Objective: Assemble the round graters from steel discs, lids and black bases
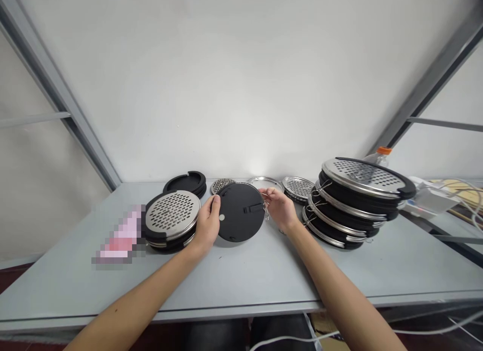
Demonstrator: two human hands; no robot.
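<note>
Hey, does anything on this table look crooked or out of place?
Yes, the tall stack of black-and-steel grater discs on the right looks askew. Its layers sit offset from one another and the top disc tilts, overhanging those below, so it looks unsteady. Thin wire loops also stick out from its steel rims.

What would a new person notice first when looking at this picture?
The eye goes first to the round black disc in the middle of the grey table, held at its edges by the left hand and the right hand. To the right rises a tall, leaning stack of black-and-steel perforated discs, and a shorter stack sits left of the hands.
</note>
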